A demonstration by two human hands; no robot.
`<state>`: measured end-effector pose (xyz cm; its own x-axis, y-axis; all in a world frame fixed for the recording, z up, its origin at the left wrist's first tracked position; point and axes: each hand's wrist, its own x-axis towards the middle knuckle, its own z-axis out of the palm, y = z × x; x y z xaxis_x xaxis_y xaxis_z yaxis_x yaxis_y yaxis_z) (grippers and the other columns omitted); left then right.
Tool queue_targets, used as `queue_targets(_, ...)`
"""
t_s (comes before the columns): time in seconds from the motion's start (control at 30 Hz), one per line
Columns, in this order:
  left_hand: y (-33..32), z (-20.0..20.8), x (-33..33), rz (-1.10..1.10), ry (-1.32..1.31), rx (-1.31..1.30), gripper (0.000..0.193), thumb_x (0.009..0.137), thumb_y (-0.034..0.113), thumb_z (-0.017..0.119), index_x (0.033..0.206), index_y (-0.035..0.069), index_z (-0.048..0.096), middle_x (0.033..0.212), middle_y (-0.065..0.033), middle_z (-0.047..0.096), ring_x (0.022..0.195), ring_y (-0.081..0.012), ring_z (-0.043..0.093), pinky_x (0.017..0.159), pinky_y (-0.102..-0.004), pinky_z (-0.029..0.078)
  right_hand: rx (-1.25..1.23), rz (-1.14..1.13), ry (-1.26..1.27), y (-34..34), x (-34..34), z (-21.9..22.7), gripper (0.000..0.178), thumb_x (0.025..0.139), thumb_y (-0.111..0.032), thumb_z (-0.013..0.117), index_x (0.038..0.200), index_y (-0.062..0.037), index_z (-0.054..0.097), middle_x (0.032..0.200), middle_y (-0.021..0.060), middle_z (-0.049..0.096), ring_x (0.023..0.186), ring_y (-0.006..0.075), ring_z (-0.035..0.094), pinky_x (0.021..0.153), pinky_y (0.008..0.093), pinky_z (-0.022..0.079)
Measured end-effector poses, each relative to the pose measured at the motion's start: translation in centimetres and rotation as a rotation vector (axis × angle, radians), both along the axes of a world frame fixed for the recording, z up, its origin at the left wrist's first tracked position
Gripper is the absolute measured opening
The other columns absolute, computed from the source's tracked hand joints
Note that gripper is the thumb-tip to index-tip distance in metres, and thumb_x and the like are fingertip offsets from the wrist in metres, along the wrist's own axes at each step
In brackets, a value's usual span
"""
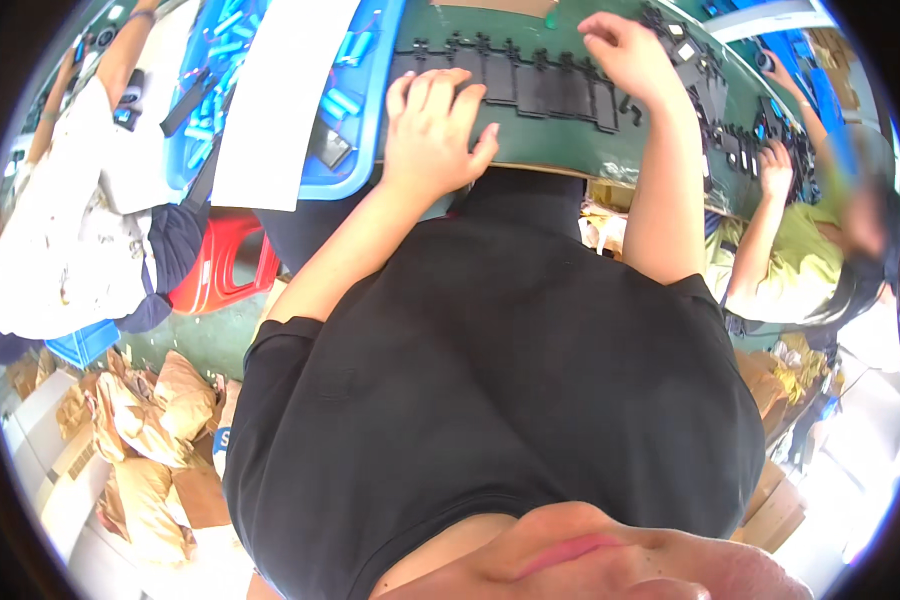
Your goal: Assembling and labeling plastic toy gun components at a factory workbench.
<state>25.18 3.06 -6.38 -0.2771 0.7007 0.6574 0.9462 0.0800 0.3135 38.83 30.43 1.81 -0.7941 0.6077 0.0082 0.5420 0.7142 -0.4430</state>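
A row of flat black plastic parts (535, 92) with small pronged ends lies side by side across the green table. My left hand (435, 135) rests at the left end of this row, fingers spread, its tips over the leftmost pieces. Above the right end of the row is my right hand (635, 62), its fingers curled toward the thumb. Whatever may be between those fingertips is too small to make out. Close below the right hand, a few small black bits (630, 110) lie on the table.
A blue tray (368, 165) of blue cylindrical cells stands left, with a long white sheet (285, 110) across it. More black parts (710, 95) lie to the right. Co-workers sit on both sides. A red stool (225, 265) and brown paper-wrapped bundles (155, 410) are at lower left.
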Motion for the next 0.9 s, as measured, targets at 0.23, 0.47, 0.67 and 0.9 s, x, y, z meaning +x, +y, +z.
queue_targets(0.23, -0.8, -0.8, -0.3, -0.165, -0.011, 0.121, 0.038, 0.077, 0.03, 0.077, 0.106, 0.008, 0.067, 0.111, -0.0074, 0.066, 0.106, -0.0285, 0.062, 0.096, -0.0465, 0.046, -0.128, 0.206, 0.186, -8.0, -6.0, -0.2, 0.013, 0.092, -0.015, 0.069, 0.098, -0.0042, 0.073, 0.084, 0.0111, 0.074, 0.076, 0.0202, 0.072, 0.071, 0.0336, 0.055)
queue_targets(0.47, -1.2, -2.0, -1.0, -0.327, 0.116, 0.296, 0.021, 0.069, 0.028, 0.075, 0.072, 0.014, 0.059, 0.08, -0.001, 0.057, 0.081, -0.0214, 0.058, 0.074, -0.0358, 0.048, 0.227, 0.916, 0.293, -18.1, -18.4, 5.8, 0.036, 0.095, -0.005, 0.059, 0.131, -0.0028, 0.063, 0.13, 0.022, 0.066, 0.11, 0.0439, 0.067, 0.097, 0.0444, 0.056)
queue_targets(0.67, -1.2, -2.2, -0.5, -0.364, 0.096, 0.236, 0.02, 0.068, 0.028, 0.073, 0.069, 0.013, 0.061, 0.08, -0.001, 0.058, 0.081, -0.0227, 0.059, 0.075, -0.037, 0.049, 0.214, 1.282, 0.302, -19.3, -26.9, -2.0, 0.061, 0.093, -0.006, 0.061, 0.152, -0.0171, 0.055, 0.138, 0.0134, 0.064, 0.116, 0.0246, 0.069, 0.093, 0.036, 0.054)
queue_targets(0.9, -1.2, -2.6, -0.6, -0.357, 0.121, 0.282, 0.02, 0.068, 0.028, 0.073, 0.069, 0.013, 0.061, 0.079, -0.0009, 0.058, 0.081, -0.0224, 0.059, 0.076, -0.0379, 0.049, 0.259, 1.002, -0.134, -22.4, -24.6, 1.7, 0.02, 0.097, -0.011, 0.059, 0.116, -0.0126, 0.063, 0.119, 0.0042, 0.061, 0.096, 0.0242, 0.068, 0.082, 0.0389, 0.055)
